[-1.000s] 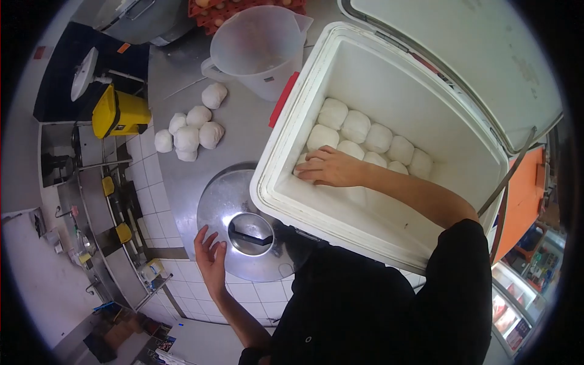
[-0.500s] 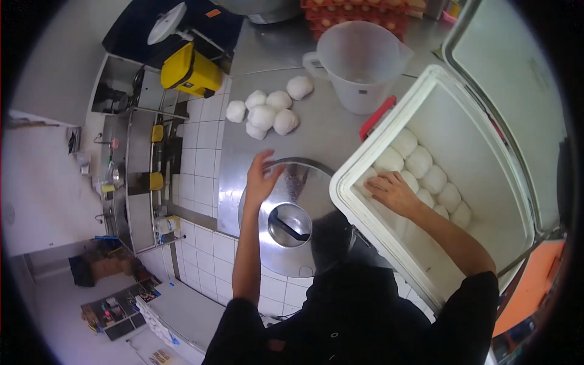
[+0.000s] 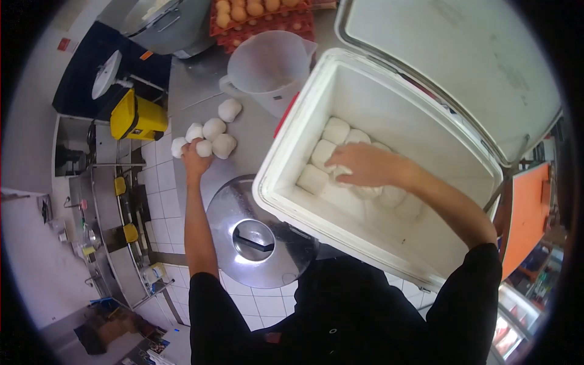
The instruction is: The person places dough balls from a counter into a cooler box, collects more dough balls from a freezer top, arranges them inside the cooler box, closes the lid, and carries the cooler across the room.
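Metal surface point(image 3: 188, 91), tiled floor to its left. One pale dough ball point(image 3: 204, 148), at the left hand point(image 3: 198, 157): thumb and bent fingers set around it, pinching it. Other loose dough balls point(image 3: 224, 146), five, grouped left of, beyond and right of that hand, the farthest slightly apart. Round metal lid point(image 3: 226, 210), black handle, nearer the wearer than the left hand and to its right. Translucent jug point(image 3: 267, 64), beyond and right of the same hand; red egg trays point(image 3: 261, 27) farther beyond. White chest point(image 3: 286, 176), open, right of the left hand. Inside it, the right hand point(image 3: 368, 165), blurred, fingers slightly bent, over packed dough balls point(image 3: 314, 179); whether it grips one cannot be told. Packed balls visible left of, beyond and below this hand.
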Motion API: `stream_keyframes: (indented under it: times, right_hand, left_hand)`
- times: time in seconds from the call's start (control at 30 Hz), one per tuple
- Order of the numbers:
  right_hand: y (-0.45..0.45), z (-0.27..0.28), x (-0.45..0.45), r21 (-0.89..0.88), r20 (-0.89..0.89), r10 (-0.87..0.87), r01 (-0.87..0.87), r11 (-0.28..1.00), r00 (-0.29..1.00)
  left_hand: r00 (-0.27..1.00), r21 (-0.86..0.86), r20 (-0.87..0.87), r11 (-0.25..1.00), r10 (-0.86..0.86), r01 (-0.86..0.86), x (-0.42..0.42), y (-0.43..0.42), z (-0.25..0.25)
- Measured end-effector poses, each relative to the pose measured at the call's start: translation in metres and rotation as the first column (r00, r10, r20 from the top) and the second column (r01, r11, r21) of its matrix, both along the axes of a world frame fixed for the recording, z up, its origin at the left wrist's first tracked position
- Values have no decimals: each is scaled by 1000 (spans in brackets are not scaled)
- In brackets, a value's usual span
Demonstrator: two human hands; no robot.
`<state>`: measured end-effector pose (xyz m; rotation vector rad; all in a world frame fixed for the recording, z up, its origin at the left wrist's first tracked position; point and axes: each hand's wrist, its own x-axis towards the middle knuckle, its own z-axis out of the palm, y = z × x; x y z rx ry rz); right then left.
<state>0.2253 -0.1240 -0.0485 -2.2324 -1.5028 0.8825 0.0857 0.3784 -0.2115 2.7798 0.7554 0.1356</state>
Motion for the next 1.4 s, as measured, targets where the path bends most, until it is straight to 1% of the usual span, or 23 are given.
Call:
stream_keyframes:
  times: [0.1, 0.17, 0.23, 0.3, 0.37, 0.4, 0.5, 0.53, 0.6, 0.63, 0.67, 0.7, 0.77, 0.8, 0.87, 0.9, 0.97, 1.07, 1.2, 1.27, 1.3, 1.37, 1.4]
  right_hand:
    - [-8, 72, 20, 57, -254, -131, 150, 987, 958]
    - [-1, 93, 17, 37, -412, -166, 198, 980, 896]
    - [7, 102, 9, 205, -685, -247, 507, 837, 686]
    - [20, 101, -6, 243, -742, -266, 617, 748, 615]
    - [31, 92, -12, 276, -860, -192, 746, 606, 474]
    - [32, 86, -10, 274, -854, -197, 739, 615, 481]
    - [24, 58, -17, -127, -967, -249, 739, 661, 57]
    - [16, 39, -20, -131, -966, -254, 743, 656, 54]
    - [-2, -7, -27, -500, -756, -651, 697, 513, -63]
    - [-8, -23, -34, -524, -672, -739, 673, 521, 49]
    - [-12, -38, -39, -547, -572, -802, 650, 528, 169]
    - [-15, -61, -44, -551, -570, -805, 649, 524, 165]
    - [-18, -99, -52, -619, -756, -643, 452, 643, -120]
    - [-18, -103, -59, -618, -757, -641, 452, 643, -124]
    - [-15, -108, -74, -629, -571, -805, 546, 553, 158]
    - [-14, -107, -73, -633, -574, -804, 540, 554, 152]
    - [-14, -96, -65, -582, -497, -771, 506, 636, 398]
    - [-13, -79, -50, -574, -491, -654, 350, 740, 576]
    - [-16, -97, -56, -562, -457, -639, 356, 746, 619]
    - [-21, -123, -64, -305, -249, -403, 324, 896, 880]
    - [-20, -125, -72, -305, -254, -401, 321, 897, 880]
    - [-21, -127, -83, -139, 222, -205, 239, 961, 953]
    - [-18, -119, -82, -142, 215, -208, 241, 960, 954]
  left_hand:
    - [963, -108, 266, 992, -36, 67, 1, -23, 47]
    - [915, -224, 398, 959, -72, 173, 10, -72, 125]
    - [862, -371, 491, 864, -127, 339, 24, -147, 217]
    - [845, -563, 510, 679, -163, 471, 31, -204, 266]
    - [713, -405, 562, 613, -418, 679, 41, -243, 274]
    - [736, -475, 500, 567, -456, 673, 45, -263, 273]
    - [736, -482, 459, 557, -497, 677, 34, -282, 266]
    - [702, -391, 491, 589, -516, 707, 32, -284, 265]
    - [703, -319, 547, 662, -456, 678, 12, -249, 262]
    - [690, -242, 573, 713, -442, 658, -1, -231, 259]
    - [725, -359, 634, 729, -268, 583, -12, -220, 254]
    - [745, -478, 662, 720, -81, 503, -25, -211, 248]
    - [782, -547, 620, 747, 59, 378, -49, -193, 240]
    - [784, -546, 619, 747, 55, 378, -62, -186, 234]
    - [824, -613, 541, 749, 167, 251, -92, -175, 220]
    - [830, -614, 533, 750, 165, 245, -105, -171, 213]
    - [839, -684, 485, 704, 245, 191, -130, -165, 198]
    - [845, -729, 412, 679, 340, 82, -156, -159, 178]
    - [831, -747, 369, 664, 417, -2, -169, -160, 166]
    - [840, -733, 352, 680, 413, -27, -169, -160, 162]
    - [853, -718, 335, 695, 400, -44, -170, -161, 160]
    - [872, -712, 316, 701, 373, -42, -170, -162, 153]
    - [891, -709, 292, 704, 348, -43, -170, -164, 151]
